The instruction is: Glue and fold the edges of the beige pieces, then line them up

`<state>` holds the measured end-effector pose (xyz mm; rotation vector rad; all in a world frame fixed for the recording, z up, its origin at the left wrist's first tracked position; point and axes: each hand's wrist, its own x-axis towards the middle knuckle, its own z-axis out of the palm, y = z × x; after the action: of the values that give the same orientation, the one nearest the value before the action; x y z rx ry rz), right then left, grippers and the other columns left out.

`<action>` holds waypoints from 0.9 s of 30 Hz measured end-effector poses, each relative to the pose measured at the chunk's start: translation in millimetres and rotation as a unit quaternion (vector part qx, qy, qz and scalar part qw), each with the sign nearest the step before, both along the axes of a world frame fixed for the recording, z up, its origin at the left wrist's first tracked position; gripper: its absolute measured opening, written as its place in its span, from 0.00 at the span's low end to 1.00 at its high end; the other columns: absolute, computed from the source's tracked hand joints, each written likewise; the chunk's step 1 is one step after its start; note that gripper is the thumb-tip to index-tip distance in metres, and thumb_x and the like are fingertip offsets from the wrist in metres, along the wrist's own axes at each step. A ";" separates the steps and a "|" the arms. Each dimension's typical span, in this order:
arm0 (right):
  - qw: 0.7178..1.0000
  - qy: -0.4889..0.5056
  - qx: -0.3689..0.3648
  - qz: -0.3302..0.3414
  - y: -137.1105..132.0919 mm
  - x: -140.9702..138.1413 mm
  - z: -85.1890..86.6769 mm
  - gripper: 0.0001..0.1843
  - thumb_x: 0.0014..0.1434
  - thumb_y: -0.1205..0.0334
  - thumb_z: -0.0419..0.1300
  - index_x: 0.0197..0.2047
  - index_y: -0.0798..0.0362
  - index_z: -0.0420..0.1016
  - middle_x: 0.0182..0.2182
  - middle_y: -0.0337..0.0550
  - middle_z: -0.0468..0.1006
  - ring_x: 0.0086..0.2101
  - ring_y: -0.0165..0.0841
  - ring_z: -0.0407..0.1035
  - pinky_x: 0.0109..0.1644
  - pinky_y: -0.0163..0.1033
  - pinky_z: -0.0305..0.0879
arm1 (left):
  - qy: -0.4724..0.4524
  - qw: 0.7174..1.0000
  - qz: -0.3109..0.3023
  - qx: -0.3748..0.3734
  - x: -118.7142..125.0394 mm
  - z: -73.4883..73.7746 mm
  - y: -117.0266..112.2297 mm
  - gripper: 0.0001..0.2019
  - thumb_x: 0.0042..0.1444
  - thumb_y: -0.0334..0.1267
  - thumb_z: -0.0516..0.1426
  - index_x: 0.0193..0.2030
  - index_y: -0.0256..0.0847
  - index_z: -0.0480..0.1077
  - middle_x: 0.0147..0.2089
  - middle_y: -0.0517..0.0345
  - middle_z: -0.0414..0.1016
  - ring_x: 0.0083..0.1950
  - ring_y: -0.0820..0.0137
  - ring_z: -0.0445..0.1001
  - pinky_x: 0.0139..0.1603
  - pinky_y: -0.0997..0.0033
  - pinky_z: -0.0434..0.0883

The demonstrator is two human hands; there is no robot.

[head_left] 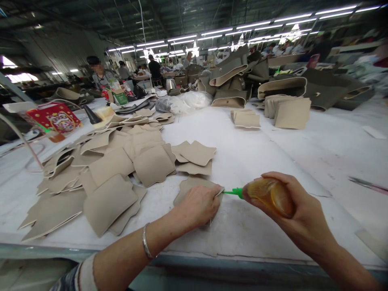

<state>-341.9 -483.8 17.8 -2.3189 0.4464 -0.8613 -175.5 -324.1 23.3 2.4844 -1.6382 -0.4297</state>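
My left hand (201,204) grips a beige leather piece (184,188) near its right edge, low over the white tabletop (242,242). The fingers are closed on it and hide part of the piece. In my right hand (303,214) lies a glue bottle (269,196), tilted on its side, with amber liquid inside. Its thin green nozzle (235,192) points left and reaches the edge of the leather piece beside my left fingertips. Just beyond my left hand rests a small stack of similar pieces (197,155).
Many loose beige pieces (112,198) spread over the left side. Upright beige stacks (291,113) and a heap of dark bags (242,76) stand at the back. Scissors (366,184) lie at the right. A red box (56,117) sits far left. Several people work in the background.
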 end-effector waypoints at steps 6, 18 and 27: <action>0.999 -0.020 0.037 -0.027 -2.4 0.8 -3.7 0.26 0.56 0.43 0.66 0.52 0.43 0.66 0.46 0.44 0.72 0.41 0.46 0.70 0.44 0.48 0.66 | 0.027 1.000 0.000 0.002 1.4 4.6 2.0 0.19 0.62 0.35 0.46 0.57 0.47 0.67 0.44 0.54 0.79 0.43 0.60 0.76 0.44 0.65 0.69; 0.992 -0.028 0.119 -0.032 -5.0 -1.1 -6.3 0.25 0.53 0.43 0.67 0.50 0.41 0.67 0.43 0.42 0.71 0.39 0.46 0.68 0.45 0.50 0.65 | 0.054 0.998 0.003 0.016 5.2 6.3 3.2 0.20 0.61 0.35 0.48 0.59 0.50 0.65 0.49 0.56 0.78 0.49 0.60 0.75 0.50 0.65 0.68; 0.981 -0.012 0.193 -0.016 -7.3 -11.9 -17.8 0.27 0.51 0.44 0.69 0.51 0.42 0.68 0.42 0.40 0.74 0.38 0.44 0.70 0.44 0.47 0.66 | 0.068 0.998 -0.007 0.001 5.9 2.6 4.8 0.23 0.61 0.34 0.46 0.62 0.46 0.64 0.55 0.53 0.75 0.56 0.60 0.72 0.57 0.63 0.66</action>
<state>-353.8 -491.1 0.0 -1.9468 0.5868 -0.7419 -169.6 -319.3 25.9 2.3875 -1.6035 -0.5892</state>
